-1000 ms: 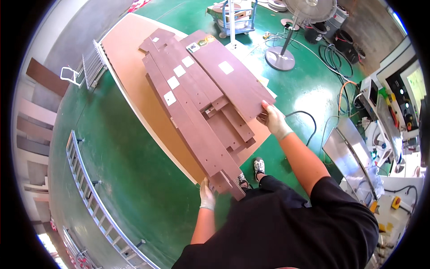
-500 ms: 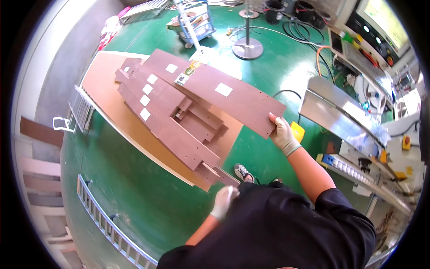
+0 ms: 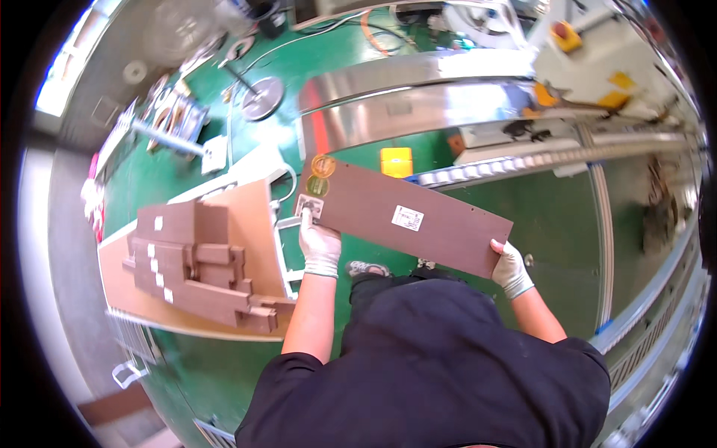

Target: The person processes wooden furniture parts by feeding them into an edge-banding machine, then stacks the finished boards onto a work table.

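A long brown panel (image 3: pixel 366 201) is held level in front of me, with a white label in its middle and round stickers at its left end. My gloved left hand (image 3: pixel 320 240) grips its left end, thumb on top beside a square sticker. On the right end, my gloved right hand (image 3: pixel 511 269) pinches the near corner, thumb on the upper face. The fingers of both hands are partly hidden beneath the panel. To the left, a stack of brown panels (image 3: pixel 168 265) with white labels lies on a tan board (image 3: pixel 250 213).
Ahead and to the right runs a shiny metal machine housing (image 3: pixel 418 112), with a yellow box (image 3: pixel 396 161) below it. A roller rail (image 3: pixel 508 164) extends rightward. On the far green floor stand a round-based post (image 3: pixel 261 98) and a blue cart (image 3: pixel 179 118).
My view has turned right, toward the machine. The panel has come off the stack and moved right with my right hand. My left hand has come up from my side and taken its left end.
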### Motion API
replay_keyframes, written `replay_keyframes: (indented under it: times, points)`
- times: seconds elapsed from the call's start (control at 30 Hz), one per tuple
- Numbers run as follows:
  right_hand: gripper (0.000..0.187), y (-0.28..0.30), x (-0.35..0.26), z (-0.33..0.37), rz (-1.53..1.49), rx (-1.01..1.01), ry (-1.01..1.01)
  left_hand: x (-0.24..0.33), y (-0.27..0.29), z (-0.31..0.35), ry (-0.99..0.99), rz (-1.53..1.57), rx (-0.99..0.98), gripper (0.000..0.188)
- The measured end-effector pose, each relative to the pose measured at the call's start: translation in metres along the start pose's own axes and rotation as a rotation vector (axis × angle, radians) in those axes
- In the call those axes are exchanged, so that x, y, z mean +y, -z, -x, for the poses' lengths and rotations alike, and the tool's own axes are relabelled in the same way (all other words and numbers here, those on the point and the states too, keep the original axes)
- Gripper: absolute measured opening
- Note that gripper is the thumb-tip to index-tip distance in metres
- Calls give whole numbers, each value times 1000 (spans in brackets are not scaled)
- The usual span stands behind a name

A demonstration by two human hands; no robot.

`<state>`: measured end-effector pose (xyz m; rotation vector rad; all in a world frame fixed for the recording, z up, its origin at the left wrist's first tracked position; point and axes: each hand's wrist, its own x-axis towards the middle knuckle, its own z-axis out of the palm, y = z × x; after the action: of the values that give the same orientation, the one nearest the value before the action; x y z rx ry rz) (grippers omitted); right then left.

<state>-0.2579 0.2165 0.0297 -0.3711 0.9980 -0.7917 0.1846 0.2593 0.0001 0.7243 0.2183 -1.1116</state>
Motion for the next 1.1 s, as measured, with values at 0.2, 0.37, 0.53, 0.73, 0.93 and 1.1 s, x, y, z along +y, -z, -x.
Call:
replay_keyframes:
  times: [0.2, 0.37, 0.53, 0.73, 0.93, 1.1]
  points:
    - [41, 90, 24, 32, -400, 373, 89, -125, -101, -43, 133, -578, -201, 28]
    - [41, 76, 36, 9, -361, 509, 202, -132, -111, -87, -22, -1255, -304, 32]
    - [41, 45, 32, 24, -509, 533, 164, -139, -118, -100, 44, -1402, -481, 45]
    - [43, 11, 57, 19, -557, 666, 166, -149, -121, -100, 236, -1130, -485, 52]
    - [51, -16, 73, 9, -747, 632, 163, -149, -141, -99, 370, -1032, -435, 44]
    - [51, -47, 72, -14, -877, 620, 145, -155, -156, -101, 386, -1067, -484, 43]
